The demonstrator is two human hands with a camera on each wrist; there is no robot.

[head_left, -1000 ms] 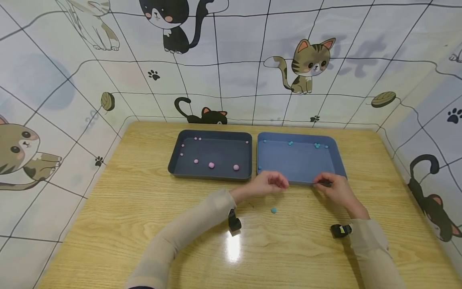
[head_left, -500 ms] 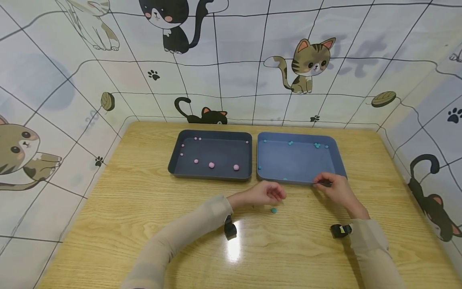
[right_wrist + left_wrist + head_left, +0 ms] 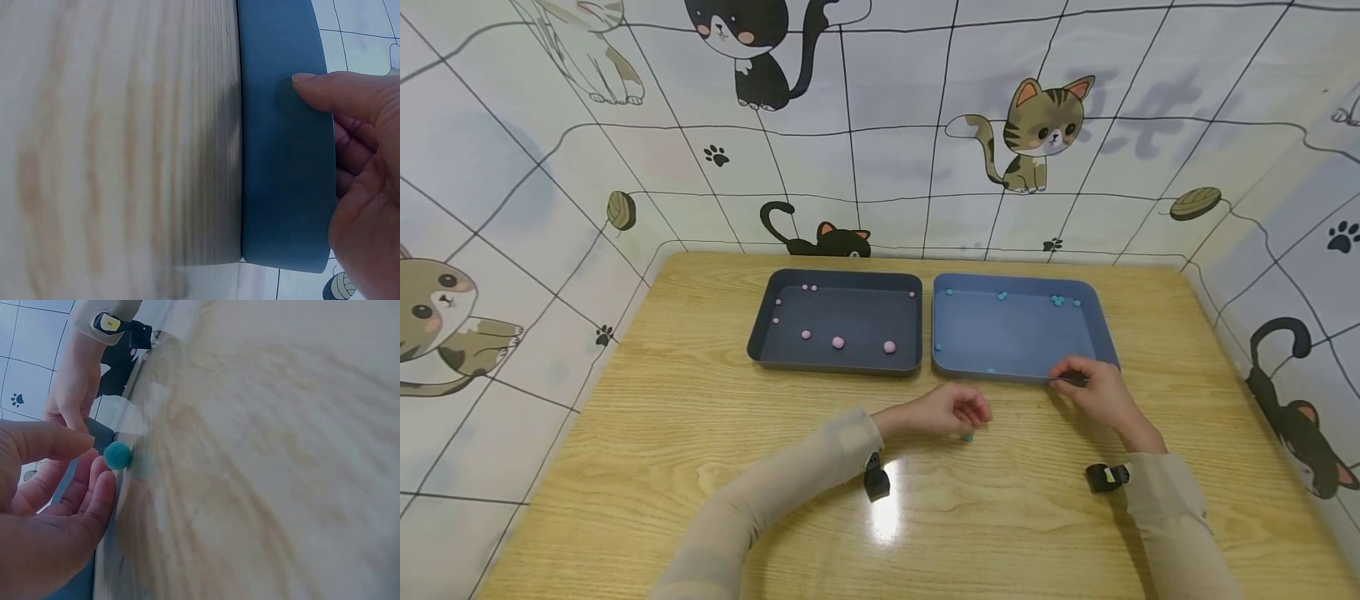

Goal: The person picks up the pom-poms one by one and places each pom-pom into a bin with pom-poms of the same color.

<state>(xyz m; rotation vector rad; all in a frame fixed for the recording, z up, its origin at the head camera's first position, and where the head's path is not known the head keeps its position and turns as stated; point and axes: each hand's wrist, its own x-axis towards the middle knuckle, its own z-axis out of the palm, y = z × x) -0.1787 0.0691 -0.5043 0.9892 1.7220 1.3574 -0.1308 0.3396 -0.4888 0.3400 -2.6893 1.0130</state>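
My left hand [image 3: 934, 409] is low over the table in front of the blue tray, right beside a small teal pom-pom [image 3: 117, 455]. In the left wrist view, thumb and fingers of that hand [image 3: 59, 534] are parted, and the pom-pom lies just beyond their tips; I cannot tell whether they touch it. My right hand [image 3: 1097, 392] grips the near rim of the blue tray [image 3: 1011, 333] toward its right end. Its thumb [image 3: 322, 90] presses the outer wall while the other fingers reach over the edge. Several teal pom-poms [image 3: 1057, 300] lie inside that tray.
A dark grey tray [image 3: 857, 312] stands left of the blue one, holding several pink pom-poms [image 3: 838, 342] of different sizes. Both trays stand on a wooden table [image 3: 700, 417] enclosed by cat-print walls [image 3: 895, 92]. Cameras are worn on both wrists.
My left hand has drawn back from the blue tray's near edge toward the loose teal pom-pom. One teal pom-pom now shows inside the tray's front edge. My right hand has stayed on the rim.
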